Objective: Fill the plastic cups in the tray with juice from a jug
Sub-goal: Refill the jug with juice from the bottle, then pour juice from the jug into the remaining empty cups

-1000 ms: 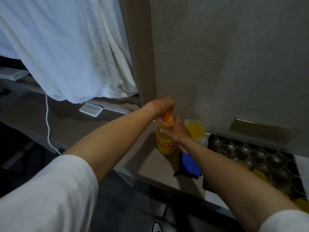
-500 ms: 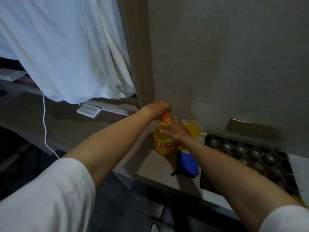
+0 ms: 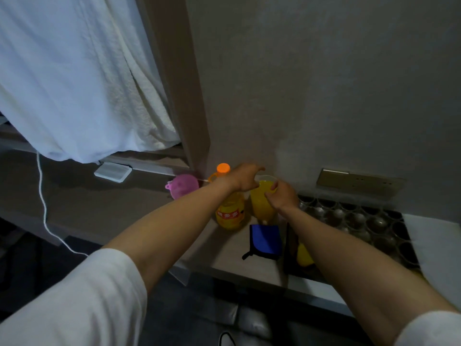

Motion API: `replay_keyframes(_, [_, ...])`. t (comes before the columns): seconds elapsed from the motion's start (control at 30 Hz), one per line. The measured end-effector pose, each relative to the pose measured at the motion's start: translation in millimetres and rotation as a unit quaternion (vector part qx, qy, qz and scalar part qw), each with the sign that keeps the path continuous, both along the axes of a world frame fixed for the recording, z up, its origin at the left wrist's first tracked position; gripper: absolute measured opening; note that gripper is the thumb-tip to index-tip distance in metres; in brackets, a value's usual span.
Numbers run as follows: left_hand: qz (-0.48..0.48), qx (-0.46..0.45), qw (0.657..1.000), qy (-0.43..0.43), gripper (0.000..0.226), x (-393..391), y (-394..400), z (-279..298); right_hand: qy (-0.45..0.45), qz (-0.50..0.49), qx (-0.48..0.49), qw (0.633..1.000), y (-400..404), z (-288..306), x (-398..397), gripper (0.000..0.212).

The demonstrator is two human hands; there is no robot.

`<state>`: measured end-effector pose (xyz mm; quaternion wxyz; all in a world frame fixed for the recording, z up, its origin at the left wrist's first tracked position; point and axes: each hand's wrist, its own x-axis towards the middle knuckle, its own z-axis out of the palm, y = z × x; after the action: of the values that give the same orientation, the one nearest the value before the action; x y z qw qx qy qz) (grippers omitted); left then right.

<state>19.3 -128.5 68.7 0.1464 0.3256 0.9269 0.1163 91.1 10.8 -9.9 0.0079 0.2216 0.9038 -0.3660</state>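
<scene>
Right forearm (image 3: 331, 248) covering the tray's (image 3: 409, 248) near-left corner and most of one filled cup (image 3: 303, 254). Left hand (image 3: 243, 179) hiding the bottle's (image 3: 230, 212) shoulder. Bottle label blurring, unreadable. Right hand's (image 3: 283, 197) grip on jug (image 3: 262, 204) partly showing.

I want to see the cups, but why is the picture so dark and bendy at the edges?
Head view: the room light is dim, so the black tray and its clear cups turn murky and grainy; only the yellow juice in the jug and the bottle looks bright. The wide lens bends the wall post and stretches both arms. Both hands look soft.
</scene>
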Motion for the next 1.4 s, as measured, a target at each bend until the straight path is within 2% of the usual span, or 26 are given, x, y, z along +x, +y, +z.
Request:
replay_keyframes(0.1, [0.05, 0.014, 0.998, -0.044, 0.065, 7.6, 10.4, -16.6, -0.032, -0.018, -0.013, 0.999, 13.3, -11.9, 8.6, 0.031])
replay_keyframes(0.2, [0.09, 0.008, 0.99, -0.104, 0.055, 12.6, 15.8, -38.9, -0.04, -0.036, -0.034, 0.998, 23.9, -26.8, 15.4, 0.046])
replay_keyframes(0.3, [0.119, 0.004, 0.983, -0.139, 0.058, 13.1, 15.2, -69.0, -0.061, -0.046, -0.051, 0.996, 29.2, -35.6, 19.4, 0.061])
replay_keyframes(0.4, [0.168, 0.042, 0.973, -0.153, 0.067, 2.3, 20.7, -112.9, -0.083, -0.029, -0.095, 0.992, 30.8, -41.5, 21.0, 0.047])
replay_keyframes(0.5, [0.247, 0.1, 0.956, -0.12, 0.093, -0.5, 27.5, -146.7, -0.092, -0.016, -0.13, 0.987, 31.3, -48.9, 19.7, 0.035])
replay_keyframes(0.63, [0.28, 0.168, 0.935, -0.141, 0.112, 31.1, 34.9, -114.1, -0.091, -0.007, -0.159, 0.983, 34.0, -57.8, 16.5, 0.029])
replay_keyframes(0.77, [0.306, 0.211, 0.914, -0.16, 0.13, 29.9, 37.6, -127.4, -0.093, 0.015, -0.18, 0.979, 35.0, -62.7, 14.4, 0.017])
replay_keyframes(0.83, [0.328, 0.226, 0.901, -0.173, 0.124, 29.6, 36.8, -133.1, -0.092, 0.017, -0.207, 0.974, 34.1, -61.8, 13.7, 0.023])
replay_keyframes(0.9, [0.33, 0.248, 0.893, -0.182, 0.104, 28.6, 34.3, -137.8, -0.085, 0.01, -0.223, 0.971, 32.7, -60.1, 13.4, 0.035])
replay_keyframes(0.97, [0.317, 0.274, 0.889, -0.183, 0.095, 26.0, 32.2, -146.7, -0.081, -0.006, -0.244, 0.966, 31.0, -57.9, 13.1, 0.047])
replay_keyframes(1.1, [0.312, 0.291, 0.883, -0.196, 0.098, 21.1, 32.1, -157.9, -0.091, -0.046, -0.297, 0.949, 31.4, -61.8, 8.7, 0.046])
replay_keyframes(1.27, [0.304, 0.326, 0.867, -0.226, 0.12, 11.4, 30.3, -168.2, -0.097, -0.063, -0.358, 0.926, 32.3, -65.8, 5.5, 0.038])
replay_keyframes(1.4, [0.297, 0.348, 0.857, -0.236, 0.114, 10.9, 30.7, -167.4, -0.095, -0.061, -0.386, 0.916, 32.7, -66.8, 7.5, 0.033])
